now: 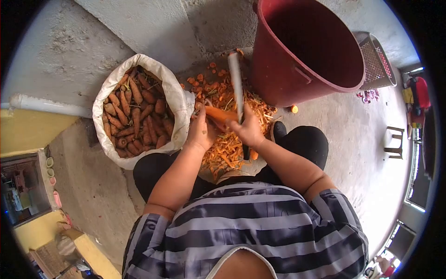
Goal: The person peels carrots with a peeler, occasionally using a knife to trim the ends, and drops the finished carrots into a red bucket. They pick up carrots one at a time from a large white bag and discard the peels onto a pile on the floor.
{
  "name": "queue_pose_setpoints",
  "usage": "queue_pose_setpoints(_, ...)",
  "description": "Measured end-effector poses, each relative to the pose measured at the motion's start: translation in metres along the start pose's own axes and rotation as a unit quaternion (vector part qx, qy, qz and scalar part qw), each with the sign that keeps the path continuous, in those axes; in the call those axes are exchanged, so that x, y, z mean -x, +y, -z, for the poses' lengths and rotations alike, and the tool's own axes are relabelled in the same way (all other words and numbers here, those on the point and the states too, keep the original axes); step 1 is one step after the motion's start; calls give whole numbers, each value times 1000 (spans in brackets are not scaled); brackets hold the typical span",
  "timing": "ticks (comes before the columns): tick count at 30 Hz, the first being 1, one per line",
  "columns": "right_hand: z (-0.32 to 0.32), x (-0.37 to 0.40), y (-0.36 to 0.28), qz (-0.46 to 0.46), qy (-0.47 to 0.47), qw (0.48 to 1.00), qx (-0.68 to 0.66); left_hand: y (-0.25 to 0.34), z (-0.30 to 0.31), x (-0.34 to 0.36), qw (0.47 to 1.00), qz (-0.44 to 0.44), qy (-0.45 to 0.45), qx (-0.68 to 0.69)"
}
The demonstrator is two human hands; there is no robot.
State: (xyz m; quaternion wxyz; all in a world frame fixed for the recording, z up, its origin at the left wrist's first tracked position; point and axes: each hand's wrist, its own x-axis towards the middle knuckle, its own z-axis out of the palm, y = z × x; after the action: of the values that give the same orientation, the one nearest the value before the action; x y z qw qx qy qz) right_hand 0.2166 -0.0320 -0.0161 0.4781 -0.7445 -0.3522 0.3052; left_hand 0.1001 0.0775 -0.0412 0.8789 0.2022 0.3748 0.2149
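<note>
In the head view my left hand (202, 132) is closed round one end of an orange carrot (220, 114). My right hand (250, 129) grips a long knife (236, 81), its blade upright and blurred, beside the carrot's other end. Beneath both hands lies a heap of orange peelings (226, 152) with cut carrot ends toward the wall. A white sack (99, 122) with a rolled rim stands left of my left hand, full of unpeeled carrots (135, 114).
A large dark red bucket (281, 69) stands at the upper right, with a perforated basket (374, 63) beyond it. One orange piece (294, 109) lies by the bucket's base. My bent knees flank the peelings. A white pipe (51, 106) runs along the wall at left.
</note>
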Motion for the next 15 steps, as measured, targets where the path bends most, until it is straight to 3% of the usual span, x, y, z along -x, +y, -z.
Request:
queue_pose_setpoints(2,-4,7,-2,53,-85,993,66,4,-11,8,999,33,-18,14)
queue_pose_setpoints(3,-7,9,-1,60,-106,992,24,5,-13,3,998,-23,-61,-10)
queue_pose_setpoints(4,-6,8,0,2,-135,990,-42,10,-11,2,999,3,2,-55)
queue_pose_setpoints(6,0,10,-4,-116,-190,960,-172,15,-11,-1,1000,4,5,-24)
queue_pose_setpoints(8,9,8,10,-52,-185,979,-73,16,0,-5,999,22,-34,34)
queue_pose_setpoints(13,50,32,-33,45,-166,978,118,26,-6,4,999,47,-15,-5)
queue_pose_setpoints(15,55,47,-52,-18,-195,969,149,29,-8,6,999,29,25,-2)
